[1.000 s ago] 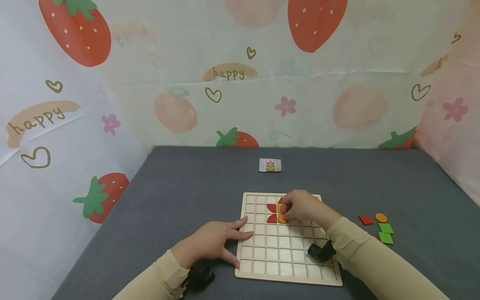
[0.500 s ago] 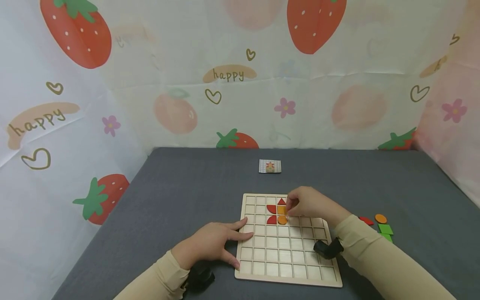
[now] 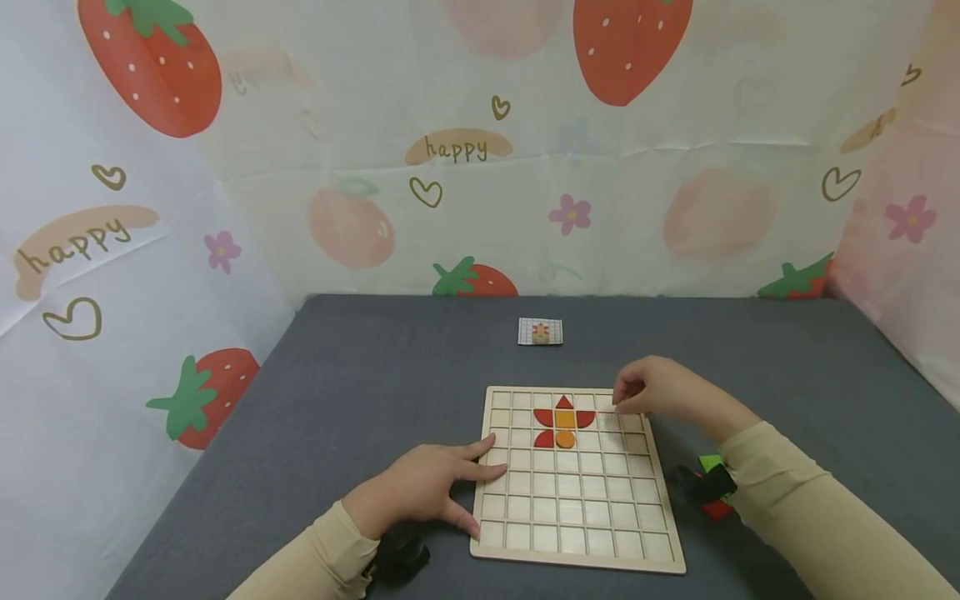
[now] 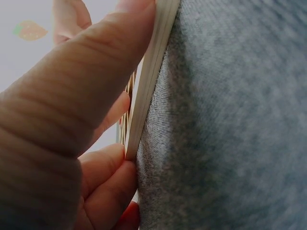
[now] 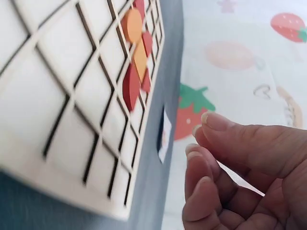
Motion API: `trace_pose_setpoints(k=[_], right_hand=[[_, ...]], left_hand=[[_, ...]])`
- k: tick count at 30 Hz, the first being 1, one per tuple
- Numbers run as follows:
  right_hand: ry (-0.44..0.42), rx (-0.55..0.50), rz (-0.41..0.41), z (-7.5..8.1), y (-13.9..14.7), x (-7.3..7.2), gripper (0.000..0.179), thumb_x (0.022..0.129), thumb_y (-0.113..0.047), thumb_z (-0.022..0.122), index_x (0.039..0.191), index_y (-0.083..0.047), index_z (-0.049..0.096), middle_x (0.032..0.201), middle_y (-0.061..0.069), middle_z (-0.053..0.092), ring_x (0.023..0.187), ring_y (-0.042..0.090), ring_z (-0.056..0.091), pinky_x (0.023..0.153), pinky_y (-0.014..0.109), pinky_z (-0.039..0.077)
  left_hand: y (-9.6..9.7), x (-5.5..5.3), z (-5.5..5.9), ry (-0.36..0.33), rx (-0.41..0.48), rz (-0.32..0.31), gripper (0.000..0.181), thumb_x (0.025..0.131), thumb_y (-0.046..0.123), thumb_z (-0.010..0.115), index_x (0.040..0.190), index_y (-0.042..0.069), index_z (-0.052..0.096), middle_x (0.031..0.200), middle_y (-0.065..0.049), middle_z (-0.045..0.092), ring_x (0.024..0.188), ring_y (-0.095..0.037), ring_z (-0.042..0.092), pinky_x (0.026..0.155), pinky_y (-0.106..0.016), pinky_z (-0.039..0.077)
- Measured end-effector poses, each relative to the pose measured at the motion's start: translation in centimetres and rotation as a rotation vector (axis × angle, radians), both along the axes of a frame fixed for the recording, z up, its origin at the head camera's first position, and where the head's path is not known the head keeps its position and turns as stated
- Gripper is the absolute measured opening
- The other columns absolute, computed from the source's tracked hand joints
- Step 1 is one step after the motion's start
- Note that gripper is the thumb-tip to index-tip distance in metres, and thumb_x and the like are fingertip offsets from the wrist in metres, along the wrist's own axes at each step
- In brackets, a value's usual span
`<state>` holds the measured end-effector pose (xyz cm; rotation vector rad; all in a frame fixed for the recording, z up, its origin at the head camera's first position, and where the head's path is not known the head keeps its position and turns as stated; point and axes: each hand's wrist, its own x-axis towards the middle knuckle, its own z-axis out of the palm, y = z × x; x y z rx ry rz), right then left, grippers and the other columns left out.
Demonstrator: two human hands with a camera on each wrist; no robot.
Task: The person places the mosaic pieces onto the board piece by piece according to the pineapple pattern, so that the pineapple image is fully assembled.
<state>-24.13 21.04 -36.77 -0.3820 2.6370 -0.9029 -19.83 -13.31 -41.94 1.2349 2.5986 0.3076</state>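
A pale wooden grid board (image 3: 577,562) lies on the grey table. My left hand (image 3: 420,481) rests at its left edge, fingers spread, the thumb (image 4: 122,38) along the side in the left wrist view. Near the board's far right corner, my right hand (image 3: 667,392) hovers with loosely curled fingers and nothing between them. In the upper cells sit a red triangle (image 3: 564,403), an orange square (image 3: 565,419) and an orange disc (image 3: 566,439). Red quarter-circle pieces flank the square at left (image 3: 543,417) and right (image 3: 586,419); another red piece (image 3: 544,439) lies left of the disc.
A small pattern card (image 3: 540,332) lies beyond the board. To the right, a green piece (image 3: 709,461) and a red piece (image 3: 717,509) show partly behind the right wrist's black camera (image 3: 708,483). A printed cloth (image 3: 465,208) hangs behind the table.
My right hand has let go of the red quarter-circle piece right of the orange square and moved right, uncovering it. Its forearm now covers most loose pieces. The left hand stays put.
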Motion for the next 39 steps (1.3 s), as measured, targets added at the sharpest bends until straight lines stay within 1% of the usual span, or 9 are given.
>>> trace_pose_setpoints(k=[6,14,19,23,27,29,32,36,39], right_hand=[[-0.016,-0.008,0.007,0.5,2.8,0.5,0.008,0.083,-0.016,0.066,0.084,-0.008,0.067,0.081,0.005,0.063,0.069,0.019,0.051,0.062,0.034,0.043],[-0.008,-0.004,0.003,0.2,6.1,1.6,0.01,0.083,-0.016,0.067,0.086,-0.007,0.068,0.084,0.004,0.065,0.073,0.021,0.055,0.063,0.036,0.046],[0.003,0.018,-0.017,-0.4,7.9,2.1,0.011,0.082,-0.016,0.067,0.086,-0.006,0.067,0.083,0.002,0.063,0.07,0.017,0.053,0.062,0.033,0.045],[-0.026,0.033,-0.065,-1.2,9.4,2.6,0.012,0.082,-0.016,0.067,0.088,-0.006,0.066,0.083,0.001,0.061,0.067,0.017,0.05,0.059,0.033,0.042],[-0.047,0.03,-0.1,-2.0,10.8,2.9,0.01,0.081,-0.014,0.067,0.086,-0.006,0.064,0.078,0.002,0.06,0.064,0.018,0.047,0.055,0.033,0.04],[-0.03,0.045,-0.097,-2.4,11.4,2.9,0.011,0.08,-0.013,0.069,0.084,-0.006,0.062,0.078,0.002,0.06,0.065,0.018,0.048,0.056,0.032,0.04],[0.002,0.072,-0.08,-2.8,11.9,3.0,0.016,0.076,-0.013,0.072,0.082,-0.006,0.059,0.079,0.002,0.059,0.069,0.017,0.049,0.058,0.032,0.041],[0.021,0.083,-0.054,-3.2,12.1,3.0,0.022,0.073,-0.013,0.074,0.086,-0.005,0.058,0.081,0.002,0.058,0.072,0.017,0.051,0.06,0.033,0.043],[0.026,0.095,-0.045,-3.3,11.8,3.1,0.022,0.073,-0.013,0.075,0.087,-0.005,0.059,0.08,0.002,0.056,0.07,0.017,0.049,0.059,0.033,0.043]], left_hand=[[0.0,0.0,-0.1,-0.006,0.005,-0.001,0.081,0.064,0.066,0.061,0.136,0.035,0.042,0.148,0.001,0.028,0.126,-0.015,0.042,0.095,-0.034,0.04],[0.0,0.0,-0.3,0.001,-0.001,0.0,0.081,0.063,0.067,0.06,0.136,0.036,0.041,0.148,0.001,0.028,0.126,-0.015,0.041,0.095,-0.034,0.04],[-0.1,0.0,-0.3,0.005,0.003,-0.004,0.082,0.063,0.067,0.06,0.136,0.036,0.041,0.148,0.001,0.028,0.126,-0.015,0.041,0.094,-0.034,0.04],[0.0,0.1,-0.2,-0.002,0.006,0.0,0.082,0.063,0.067,0.06,0.136,0.036,0.041,0.148,0.001,0.028,0.126,-0.015,0.042,0.094,-0.034,0.04],[0.0,0.2,-0.2,-0.01,0.01,0.0,0.082,0.063,0.066,0.062,0.136,0.035,0.041,0.148,0.001,0.027,0.126,-0.015,0.041,0.094,-0.034,0.04],[-0.1,0.2,-0.2,-0.007,0.014,-0.004,0.082,0.063,0.065,0.062,0.136,0.035,0.042,0.148,0.001,0.028,0.126,-0.016,0.041,0.094,-0.034,0.04],[-0.1,0.2,-0.2,-0.007,0.017,-0.008,0.081,0.063,0.065,0.062,0.136,0.034,0.042,0.148,0.001,0.027,0.126,-0.015,0.041,0.094,-0.034,0.041],[-0.1,0.1,-0.2,-0.006,0.015,-0.01,0.082,0.064,0.065,0.061,0.136,0.034,0.041,0.148,0.0,0.027,0.126,-0.016,0.041,0.094,-0.034,0.041],[0.0,0.0,-0.1,-0.006,0.01,-0.005,0.082,0.063,0.066,0.061,0.136,0.035,0.041,0.148,0.001,0.027,0.125,-0.015,0.042,0.094,-0.034,0.041]])
